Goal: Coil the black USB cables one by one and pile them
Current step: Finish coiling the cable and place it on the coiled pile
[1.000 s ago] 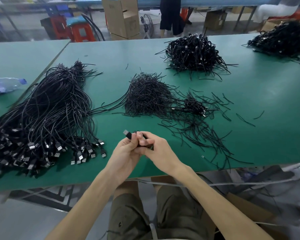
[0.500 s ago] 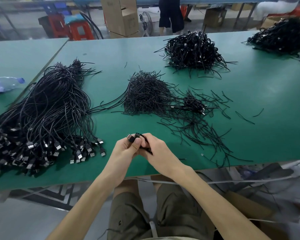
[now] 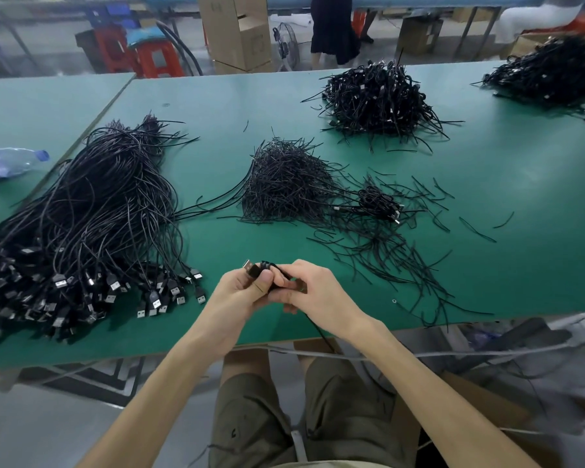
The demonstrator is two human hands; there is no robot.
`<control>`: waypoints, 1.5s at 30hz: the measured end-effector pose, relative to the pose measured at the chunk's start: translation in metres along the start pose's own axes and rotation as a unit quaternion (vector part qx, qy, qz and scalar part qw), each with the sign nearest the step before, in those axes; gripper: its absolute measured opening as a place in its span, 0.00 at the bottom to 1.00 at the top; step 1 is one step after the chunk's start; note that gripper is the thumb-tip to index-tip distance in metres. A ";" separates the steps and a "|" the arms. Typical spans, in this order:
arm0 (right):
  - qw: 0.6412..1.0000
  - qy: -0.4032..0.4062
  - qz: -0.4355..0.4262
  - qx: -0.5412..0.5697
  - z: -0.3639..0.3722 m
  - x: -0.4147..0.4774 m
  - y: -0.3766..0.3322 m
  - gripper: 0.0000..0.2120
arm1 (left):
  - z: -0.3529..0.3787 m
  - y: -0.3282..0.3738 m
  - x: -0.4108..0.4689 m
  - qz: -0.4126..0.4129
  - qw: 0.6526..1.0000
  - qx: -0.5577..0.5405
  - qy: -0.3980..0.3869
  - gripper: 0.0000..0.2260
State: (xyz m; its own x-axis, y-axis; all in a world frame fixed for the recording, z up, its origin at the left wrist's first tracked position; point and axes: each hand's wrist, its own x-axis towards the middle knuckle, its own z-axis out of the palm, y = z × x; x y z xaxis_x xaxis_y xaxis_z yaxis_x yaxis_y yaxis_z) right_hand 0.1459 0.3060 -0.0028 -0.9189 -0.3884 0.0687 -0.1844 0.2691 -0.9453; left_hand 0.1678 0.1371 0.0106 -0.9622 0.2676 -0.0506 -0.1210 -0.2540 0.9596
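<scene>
My left hand (image 3: 242, 292) pinches a black USB cable (image 3: 262, 266) near its plug, which sticks up and to the left. My right hand (image 3: 313, 287) grips the same cable just beside it; a strand hangs from below my hands over the table's front edge. A large bundle of straight black USB cables (image 3: 92, 214) lies on the left, plugs toward me. A small heap of coiled cables (image 3: 379, 201) sits right of centre. A bigger pile of coiled cables (image 3: 375, 99) lies at the back.
A heap of short black ties (image 3: 284, 184) sits mid-table on the green table (image 3: 487, 184), with loose ties scattered to the right. Another cable pile (image 3: 551, 74) is at the far right. A plastic bottle (image 3: 11, 162) lies at left. Boxes and stools stand behind.
My hands have stayed together near the front edge, working the cable; the plug has shifted slightly in my left fingers and a strand now hangs down below my hands.
</scene>
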 end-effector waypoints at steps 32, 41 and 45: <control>0.999 0.031 0.003 -0.008 0.005 -0.002 -0.011 0.14 | 0.000 -0.001 0.007 0.072 0.973 0.181 0.123 0.06; 0.987 -0.045 0.119 -0.098 0.001 -0.002 -0.006 0.08 | -0.006 0.000 0.012 0.018 0.979 0.168 0.113 0.05; 0.968 -0.061 0.095 -0.226 0.002 -0.006 -0.006 0.13 | -0.014 0.001 0.014 -0.034 0.966 0.197 0.164 0.15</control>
State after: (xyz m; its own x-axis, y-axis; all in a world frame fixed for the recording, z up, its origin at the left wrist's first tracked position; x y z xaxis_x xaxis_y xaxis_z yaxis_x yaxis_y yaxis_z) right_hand 0.1530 0.3043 0.0021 -0.9087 -0.3870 -0.1566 -0.1747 0.6931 -0.6993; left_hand 0.1507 0.1274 0.0065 -0.9886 -0.0550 -0.1405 -0.1471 0.1438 0.9786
